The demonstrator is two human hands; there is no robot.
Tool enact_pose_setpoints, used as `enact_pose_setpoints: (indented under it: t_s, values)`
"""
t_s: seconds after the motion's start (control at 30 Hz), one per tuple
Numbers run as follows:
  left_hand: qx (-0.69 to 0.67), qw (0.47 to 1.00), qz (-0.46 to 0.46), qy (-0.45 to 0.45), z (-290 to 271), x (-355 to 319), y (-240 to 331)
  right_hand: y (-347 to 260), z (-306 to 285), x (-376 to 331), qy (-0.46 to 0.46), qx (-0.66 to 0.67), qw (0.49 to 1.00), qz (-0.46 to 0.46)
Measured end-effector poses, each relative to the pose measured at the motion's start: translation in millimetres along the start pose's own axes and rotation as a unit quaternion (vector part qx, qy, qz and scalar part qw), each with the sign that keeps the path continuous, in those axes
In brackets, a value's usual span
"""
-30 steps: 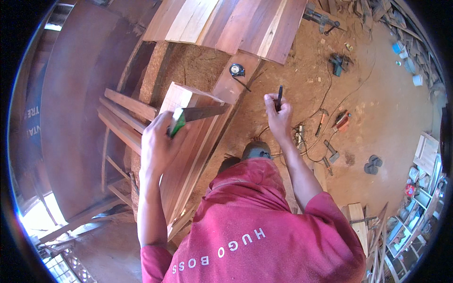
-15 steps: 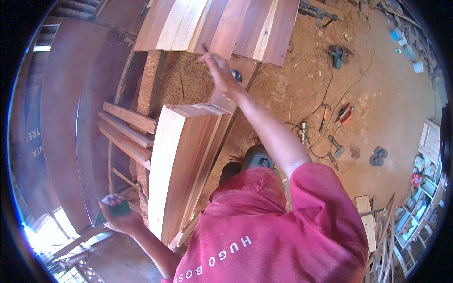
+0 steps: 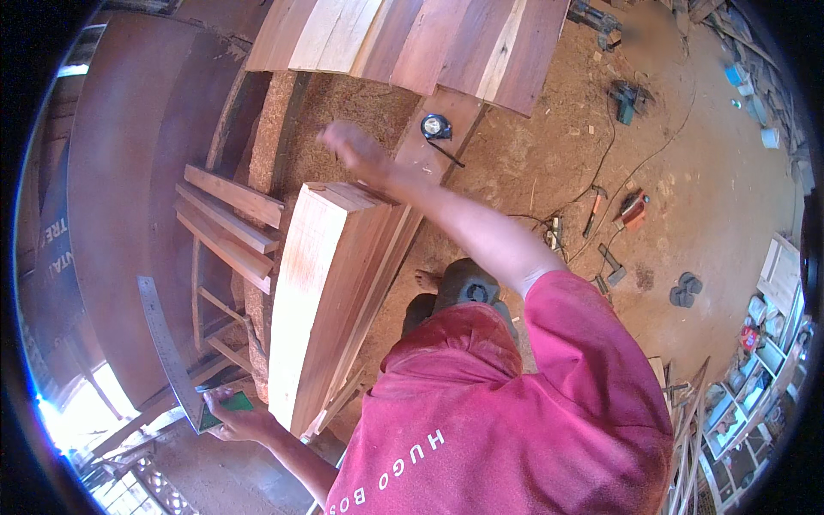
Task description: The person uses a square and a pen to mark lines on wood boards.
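Observation:
In my left hand (image 3: 236, 421), low at the left, is a try square with a green stock and a long metal blade (image 3: 167, 352) pointing up and away. My right hand (image 3: 356, 154) hangs above the near end of a stack of planks (image 3: 313, 283) standing on edge, its fingers smeared by motion. Whether it holds anything does not show. A round tape measure (image 3: 436, 127) lies on a board (image 3: 463, 112) just beyond it. Against the tape measure is a thin dark stick or strap (image 3: 446, 154).
Several planks lie side by side (image 3: 412, 39) at the far end. Short boards (image 3: 227, 219) rest on the frame at left, beside large brown panels (image 3: 112, 189). On the floor at right are a hammer (image 3: 594, 210), a red power tool (image 3: 633, 210), a green power tool (image 3: 625, 101) and cords.
My right hand has drawn back toward the left and nearer, uncovering the tape measure; the thin dark stick it held no longer shows there. The square in my left hand has turned, showing its blade.

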State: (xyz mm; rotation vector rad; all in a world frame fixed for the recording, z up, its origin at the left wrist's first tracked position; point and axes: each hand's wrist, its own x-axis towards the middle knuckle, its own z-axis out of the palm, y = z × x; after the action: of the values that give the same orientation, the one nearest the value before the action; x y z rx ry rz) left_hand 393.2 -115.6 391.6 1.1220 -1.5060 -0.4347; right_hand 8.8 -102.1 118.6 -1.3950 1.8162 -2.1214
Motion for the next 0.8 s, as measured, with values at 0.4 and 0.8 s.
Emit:
enact_pose_setpoints:
  t_s: [0.4,0.8]
  values:
    - [0.012,0.997,-0.024,0.066,-4,-1,4,-21,12,0,-0.034,-0.007,0.992,0.119]
    - [-0.013,0.981,0.065,0.184,-121,47,-50,-19,-38,10,0.004,0.120,0.964,0.237]
